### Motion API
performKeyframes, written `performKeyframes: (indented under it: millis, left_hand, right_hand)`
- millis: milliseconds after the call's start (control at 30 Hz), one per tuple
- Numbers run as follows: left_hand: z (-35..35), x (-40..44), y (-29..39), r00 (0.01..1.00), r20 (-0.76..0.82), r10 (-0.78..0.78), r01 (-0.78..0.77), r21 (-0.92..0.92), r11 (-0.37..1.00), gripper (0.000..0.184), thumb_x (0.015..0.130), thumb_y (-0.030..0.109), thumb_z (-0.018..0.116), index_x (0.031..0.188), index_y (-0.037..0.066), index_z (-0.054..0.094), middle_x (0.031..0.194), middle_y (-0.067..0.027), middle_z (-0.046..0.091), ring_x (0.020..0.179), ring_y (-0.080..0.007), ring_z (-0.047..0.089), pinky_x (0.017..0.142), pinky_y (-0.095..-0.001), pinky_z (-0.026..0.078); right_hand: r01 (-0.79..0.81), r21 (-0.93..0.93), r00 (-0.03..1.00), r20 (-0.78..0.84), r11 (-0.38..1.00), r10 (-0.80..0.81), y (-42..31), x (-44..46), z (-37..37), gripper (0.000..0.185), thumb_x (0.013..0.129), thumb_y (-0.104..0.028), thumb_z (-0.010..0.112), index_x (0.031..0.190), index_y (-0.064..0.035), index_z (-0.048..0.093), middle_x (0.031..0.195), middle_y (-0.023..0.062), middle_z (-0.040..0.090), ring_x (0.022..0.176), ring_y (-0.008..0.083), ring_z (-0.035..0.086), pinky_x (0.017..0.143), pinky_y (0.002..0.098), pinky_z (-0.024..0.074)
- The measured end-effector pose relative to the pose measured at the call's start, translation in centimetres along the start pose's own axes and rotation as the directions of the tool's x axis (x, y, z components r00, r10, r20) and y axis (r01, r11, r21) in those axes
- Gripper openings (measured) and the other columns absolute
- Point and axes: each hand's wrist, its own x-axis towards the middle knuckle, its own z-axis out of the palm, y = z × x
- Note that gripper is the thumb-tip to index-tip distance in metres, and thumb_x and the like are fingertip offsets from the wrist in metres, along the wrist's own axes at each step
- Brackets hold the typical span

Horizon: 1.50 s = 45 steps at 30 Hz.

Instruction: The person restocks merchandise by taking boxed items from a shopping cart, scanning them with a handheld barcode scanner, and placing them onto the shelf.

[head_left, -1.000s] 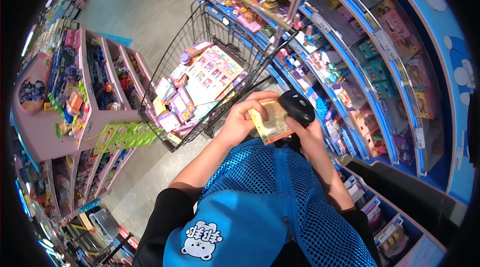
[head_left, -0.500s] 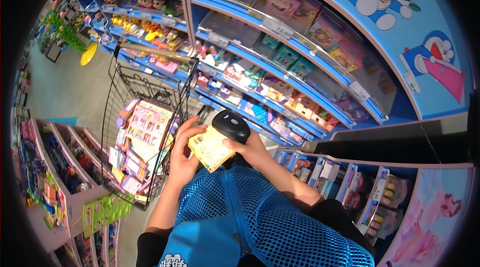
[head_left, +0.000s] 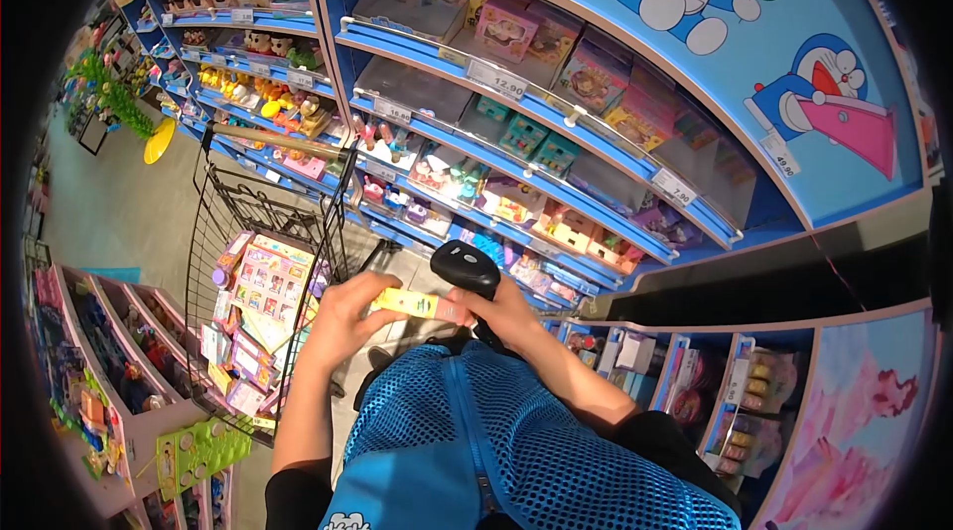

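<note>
In front of the blue mesh vest, a small yellow box is held edge-on between both hands. My left hand is closed on its left end. My right hand is wrapped around a black handheld barcode scanner, and its fingertips also touch the box's right end. The scanner's rounded head sits just above the box. Most of the scanner's grip is hidden by the right hand.
A black wire shopping cart stands to the left, with several boxed toys in it. Blue toy shelves curve across the front. A low pink shelf is at lower left, another shelf unit at right.
The yellow box has turned from its broad printed face to a narrow side. The camera view has shifted, moving the shelves left and down a little in the picture.
</note>
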Motion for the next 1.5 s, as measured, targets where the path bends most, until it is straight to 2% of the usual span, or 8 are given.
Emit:
performKeyframes:
  millis: [100,200,533,667,733,833,1300,1500]
  left_hand:
    - [-0.2,1.6,0.1,0.984,-0.16,-0.077,0.063,-0.093,0.994,0.038,0.083,0.014,0.084,0.114,-0.001,0.068,0.099,-0.0103,0.072,0.084,-0.0194,0.071,0.071,-0.0319,0.055]
    - [-0.2,4.3,1.1,0.937,-0.14,-0.321,0.146,-0.677,0.721,0.024,0.094,0.013,0.074,0.11,-0.001,0.063,0.089,-0.0056,0.066,0.063,-0.0113,0.062,0.056,-0.0265,0.051]
    - [-0.6,14.9,3.3,0.974,0.184,-0.135,0.226,-0.703,0.674,0.031,0.099,0.016,0.068,0.123,0.001,0.056,0.098,-0.0067,0.068,0.066,-0.0167,0.069,0.062,-0.03,0.058]
    - [0.2,18.9,4.4,0.995,0.103,-0.02,0.074,-0.559,0.826,0.029,0.099,0.009,0.067,0.124,-0.001,0.056,0.104,-0.0067,0.066,0.084,-0.0135,0.068,0.073,-0.0273,0.054]
    - [0.4,20.7,6.6,0.972,-0.063,0.226,-0.227,-0.018,0.974,0.03,0.094,0.001,0.067,0.122,0.0,0.058,0.107,-0.0096,0.065,0.091,-0.0195,0.068,0.075,-0.0324,0.053]
    - [1.2,23.9,7.5,0.858,-0.041,0.513,-0.487,0.258,0.835,0.035,0.088,-0.003,0.068,0.122,0.003,0.059,0.108,-0.0121,0.063,0.095,-0.0292,0.066,0.079,-0.0372,0.052]
    - [6.1,36.7,5.4,0.849,0.102,0.519,-0.517,0.366,0.774,0.031,0.095,0.016,0.068,0.121,0.003,0.059,0.099,-0.019,0.064,0.091,-0.0401,0.062,0.077,-0.0457,0.049]
    - [6.2,38.2,7.1,0.945,0.156,0.289,-0.328,0.411,0.85,0.038,0.089,0.03,0.077,0.092,-0.005,0.064,0.083,-0.025,0.066,0.082,-0.0425,0.065,0.073,-0.049,0.049]
  right_hand:
    - [-0.005,-0.042,1.0,0.015,0.999,0.006,0.4,0.1,-2.0,0.043,0.094,-0.014,0.075,0.131,-0.0022,0.056,0.097,0.0064,0.071,0.068,0.0114,0.068,0.061,0.0263,0.0543]
    - [-0.017,-0.067,1.0,0.008,0.998,0.017,-0.2,-1.0,-2.6,0.048,0.093,-0.011,0.076,0.135,-0.0008,0.053,0.096,0.0066,0.07,0.066,0.0109,0.067,0.059,0.0252,0.0529]
    - [0.158,-0.513,0.985,0.142,0.844,-0.098,1.2,-3.0,-4.2,0.05,0.084,-0.018,0.082,0.124,-0.0003,0.058,0.103,0.0208,0.071,0.092,0.0281,0.073,0.081,0.0402,0.0558]
    - [0.262,-0.497,0.96,0.222,0.827,-0.171,2.4,-2.9,-5.0,0.049,0.083,-0.019,0.082,0.122,-0.0013,0.058,0.104,0.0199,0.072,0.1,0.0316,0.072,0.086,0.0398,0.0551]
    - [0.175,-0.449,0.981,0.153,0.876,-0.118,2.1,-3.4,-5.0,0.046,0.084,-0.019,0.082,0.12,-0.0031,0.059,0.102,0.0167,0.072,0.098,0.0283,0.073,0.084,0.0382,0.0552]
    - [0.118,-0.433,0.992,0.089,0.894,-0.087,2.2,-3.9,-5.3,0.045,0.085,-0.019,0.082,0.121,-0.004,0.059,0.101,0.015,0.073,0.096,0.0255,0.073,0.083,0.0374,0.0554]
    - [0.03,-0.411,0.983,-0.153,0.911,-0.102,2.7,-7.1,-7.1,0.051,0.082,-0.022,0.084,0.12,-0.0002,0.059,0.101,0.0221,0.074,0.099,0.0363,0.073,0.084,0.0409,0.0554]
    - [0.069,-0.379,0.982,-0.137,0.923,-0.13,3.1,-6.9,-7.6,0.053,0.081,-0.021,0.083,0.122,0.0014,0.059,0.105,0.0224,0.074,0.101,0.036,0.073,0.087,0.0401,0.0549]
